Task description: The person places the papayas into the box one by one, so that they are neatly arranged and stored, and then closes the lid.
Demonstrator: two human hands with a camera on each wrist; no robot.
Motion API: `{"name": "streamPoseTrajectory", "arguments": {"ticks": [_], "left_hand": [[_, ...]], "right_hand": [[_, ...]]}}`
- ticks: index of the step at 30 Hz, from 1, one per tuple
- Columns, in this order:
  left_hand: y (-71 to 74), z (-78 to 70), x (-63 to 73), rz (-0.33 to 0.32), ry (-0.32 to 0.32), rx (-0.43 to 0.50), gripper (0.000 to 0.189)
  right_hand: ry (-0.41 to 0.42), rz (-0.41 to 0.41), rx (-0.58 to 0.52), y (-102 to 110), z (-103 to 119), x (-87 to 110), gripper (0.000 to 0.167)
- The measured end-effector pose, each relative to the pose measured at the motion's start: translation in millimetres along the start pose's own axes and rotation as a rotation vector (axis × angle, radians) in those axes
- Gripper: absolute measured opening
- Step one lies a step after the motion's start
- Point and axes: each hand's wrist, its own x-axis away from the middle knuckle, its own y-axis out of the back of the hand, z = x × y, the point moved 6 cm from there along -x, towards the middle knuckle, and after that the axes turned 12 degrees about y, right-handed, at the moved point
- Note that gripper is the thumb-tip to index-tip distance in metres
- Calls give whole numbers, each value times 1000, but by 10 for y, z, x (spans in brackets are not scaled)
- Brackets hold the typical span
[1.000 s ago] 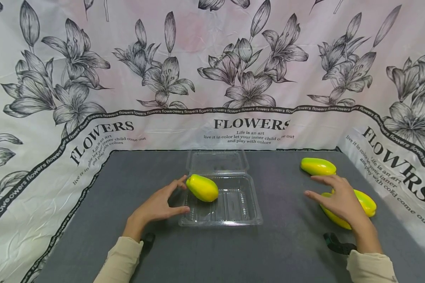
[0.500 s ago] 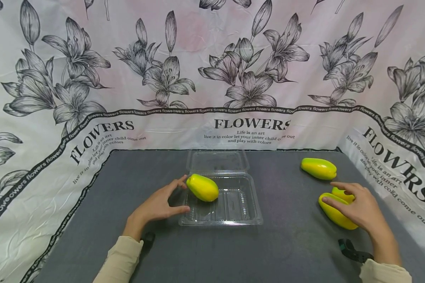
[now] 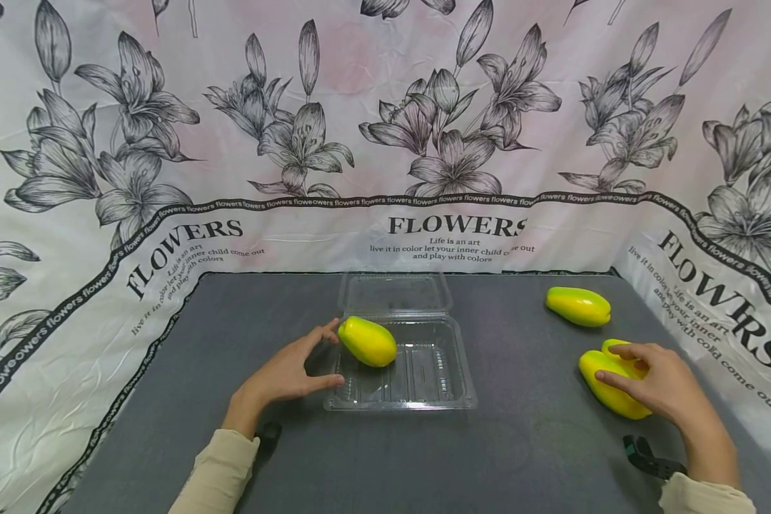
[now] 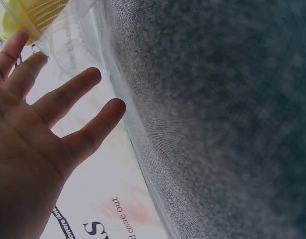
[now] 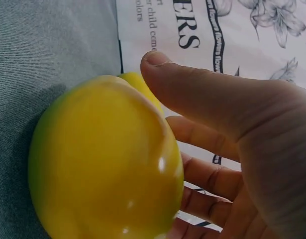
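A yellow-green papaya [image 3: 368, 341] lies in the left part of a clear plastic clamshell box [image 3: 420, 375], whose lid [image 3: 395, 294] is folded back. My left hand [image 3: 289, 368] is at the box's left edge, thumb and fingers spread; its palm and fingers [image 4: 68, 99] show in the left wrist view. My right hand [image 3: 664, 385] hovers over two papayas lying side by side, a near papaya [image 3: 607, 396] and one mostly hidden papaya [image 3: 617, 346]. In the right wrist view its thumb and fingers stand apart beside a papaya [image 5: 103, 159]; a firm grip is not visible.
Another papaya [image 3: 578, 306] lies at the back right of the grey tabletop [image 3: 424, 464]. A flower-printed cloth [image 3: 450, 243] hangs behind and along both sides. A dark strap device [image 3: 652, 457] is on the right wrist.
My right hand has moved right and toward me, from beside the back papaya to over the two nearer ones. My left hand and the box have stayed put.
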Motion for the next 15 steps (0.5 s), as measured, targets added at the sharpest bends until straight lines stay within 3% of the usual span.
{"name": "streamPoseTrajectory", "arguments": {"ticks": [15], "left_hand": [[7, -27, 11, 0, -4, 0, 62]], "right_hand": [[78, 62, -8, -75, 83, -25, 57]]}}
